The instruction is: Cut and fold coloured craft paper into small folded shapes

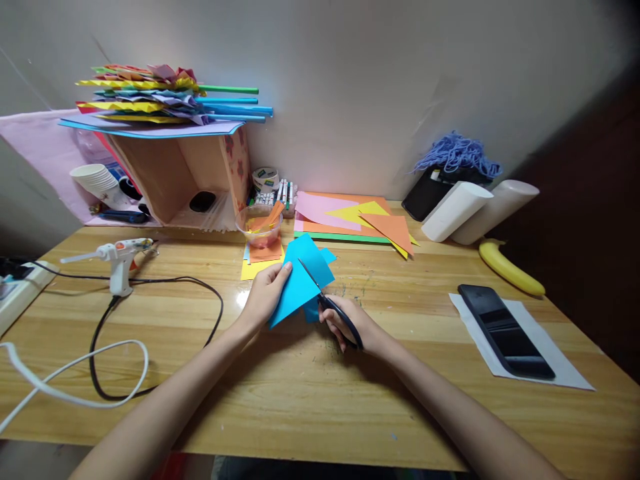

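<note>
Over the middle of the wooden table, my left hand (pixel 265 293) grips a sheet of bright blue paper (pixel 296 283) by its left edge, thumb on top. My right hand (pixel 353 321) is closed around the dark handles of a pair of scissors (pixel 345 319). The scissors' blade lies across the blue paper, pointing up and left from its lower right edge. More blue paper shows behind and below the held sheet, partly hidden by it. A clear plastic tub (pixel 260 225) with orange and yellow paper strips stands just beyond my left hand, by small orange and yellow paper pieces.
Coloured paper sheets (pixel 345 210) lie at the back. A glue gun (pixel 121 263) with its black cable stands left, near a white cable (pixel 75 397). At right are a phone (pixel 505 330) on white paper, a banana (pixel 510 267) and white rolls (pixel 457 210). An open box (pixel 237 160) carries paper flowers (pixel 150 97).
</note>
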Tool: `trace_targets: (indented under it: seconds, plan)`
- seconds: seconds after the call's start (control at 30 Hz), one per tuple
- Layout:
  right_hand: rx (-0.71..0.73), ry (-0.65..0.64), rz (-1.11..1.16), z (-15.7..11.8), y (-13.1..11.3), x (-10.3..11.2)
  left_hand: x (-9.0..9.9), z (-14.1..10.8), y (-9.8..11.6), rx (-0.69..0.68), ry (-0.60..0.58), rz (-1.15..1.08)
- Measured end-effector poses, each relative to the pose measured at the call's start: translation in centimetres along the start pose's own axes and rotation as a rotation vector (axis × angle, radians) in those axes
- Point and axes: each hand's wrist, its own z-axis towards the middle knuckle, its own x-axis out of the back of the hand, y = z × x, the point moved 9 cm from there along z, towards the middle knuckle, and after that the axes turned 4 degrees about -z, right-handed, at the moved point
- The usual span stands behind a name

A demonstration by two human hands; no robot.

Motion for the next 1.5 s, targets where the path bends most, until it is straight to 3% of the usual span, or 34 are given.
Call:
trace_targets:
  seconds: [0.17, 0.47, 0.87, 1.1, 1.37, 1.5]
  plan:
    - [0.023, -0.053, -0.017, -0.5, -0.9, -0.6, 0.9, 0.1, 0.8, -0.08, 0.067, 0.045]
    - [0.11, -0.081, -0.058, -0.8, -1.8, -1.5, 0.1, -0.5, 1.2, -0.119, 0.059, 0.192]
    - [0.023, -0.036, -0.012, -0.4, -1.0, -1.1, 0.3, -0.4, 1.1, -0.11, 0.065, 0.145]
    - [0.129, -0.061, -0.063, -0.7, -2.4, -1.5, -0.8, -0.6, 0.8, -0.071, -0.025, 0.096]
    - [0.068, -0.004, 0.003, -0.2, -0.6, -1.1, -1.1, -0.5, 0.4, -0.05, -0.047, 0.04]
    - [0.071, -0.001, -0.012, -0.2, -0.8, -1.0, -1.0, -0.5, 0.4, -0.049, -0.033, 0.047]
